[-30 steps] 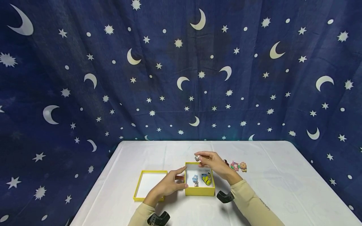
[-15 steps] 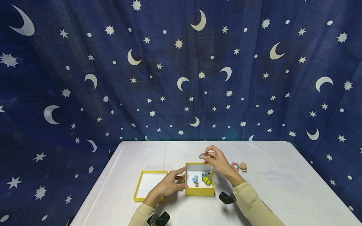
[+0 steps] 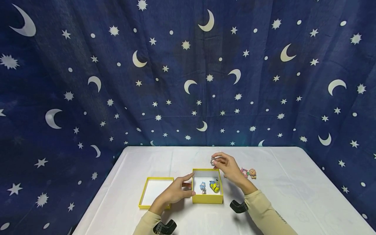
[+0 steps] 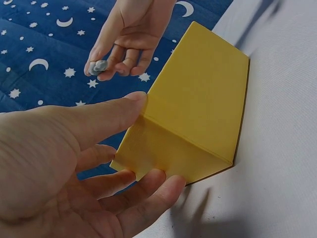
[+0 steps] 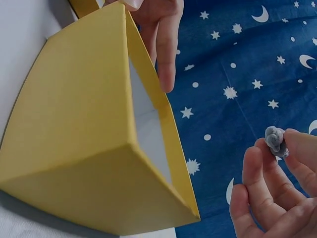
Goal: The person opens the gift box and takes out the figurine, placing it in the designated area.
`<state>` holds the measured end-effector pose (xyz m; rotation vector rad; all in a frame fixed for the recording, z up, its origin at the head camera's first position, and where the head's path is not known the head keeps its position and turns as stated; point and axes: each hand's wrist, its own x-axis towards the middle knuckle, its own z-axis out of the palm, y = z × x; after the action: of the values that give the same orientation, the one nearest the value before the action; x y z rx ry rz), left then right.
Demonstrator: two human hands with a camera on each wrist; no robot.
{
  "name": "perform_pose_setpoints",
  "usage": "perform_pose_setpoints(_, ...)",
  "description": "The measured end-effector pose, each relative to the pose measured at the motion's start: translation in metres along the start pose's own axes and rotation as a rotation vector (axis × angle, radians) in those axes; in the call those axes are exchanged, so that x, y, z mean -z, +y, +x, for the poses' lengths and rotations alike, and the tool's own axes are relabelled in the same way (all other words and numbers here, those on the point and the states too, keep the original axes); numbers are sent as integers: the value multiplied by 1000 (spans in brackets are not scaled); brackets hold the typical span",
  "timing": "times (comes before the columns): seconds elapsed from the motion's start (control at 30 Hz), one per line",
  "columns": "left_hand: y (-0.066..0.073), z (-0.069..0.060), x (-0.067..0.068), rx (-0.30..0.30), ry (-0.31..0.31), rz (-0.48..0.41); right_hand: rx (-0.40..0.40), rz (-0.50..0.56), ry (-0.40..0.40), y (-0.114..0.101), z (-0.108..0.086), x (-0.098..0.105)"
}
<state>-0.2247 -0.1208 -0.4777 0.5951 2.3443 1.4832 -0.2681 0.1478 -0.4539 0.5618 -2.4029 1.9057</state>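
Observation:
My right hand point(image 3: 229, 168) pinches a small grey figurine point(image 3: 212, 161) between thumb and fingertips, above the back right of a yellow box point(image 3: 207, 199). In the right wrist view the figurine point(image 5: 275, 141) looks lumpy; its exact shape is too small to tell. The box lies uncovered, its inside white. In it are a blue and grey figurine point(image 3: 203, 187) and a yellow and blue bee-like figurine point(image 3: 214, 186). My left hand point(image 3: 176, 190) holds the box's left side, thumb at the front corner and index finger toward the back. The left wrist view shows its fingertips against the yellow wall.
A shallow yellow-rimmed lid point(image 3: 155, 192) lies left of the box, partly behind my left hand. Right of my right hand, a pink figurine point(image 3: 244, 173) and a lion figurine point(image 3: 252, 173) are on the white-covered table point(image 3: 282, 189). A dark blue curtain point(image 3: 164, 81) hangs behind.
My right hand has drawn back slightly to the right from over the box, and the grey figurine has been turned in its fingertips. The left hand and the box have stayed still.

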Motion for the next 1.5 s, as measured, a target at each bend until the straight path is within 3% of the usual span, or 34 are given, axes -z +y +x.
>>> perform_pose_setpoints(0.33, -3, 2, 0, 17, -9, 23, -58, -26, -37, -2, -8, 10)
perform_pose_setpoints(0.63, -1, 2, 2, 37, 4, 27, 6, -61, -11, 4, -13, 16)
perform_pose_setpoints(0.93, -2, 2, 1, 8, -13, 36, 70, -86, 19, 8, -24, 21)
perform_pose_setpoints(1.17, -3, 2, 0, 32, -3, 25, 42, -122, 30, 15, -29, 24)
perform_pose_setpoints(1.5, -2, 2, 1, 13, -5, 34, 21, -184, 53, 23, -30, 32)
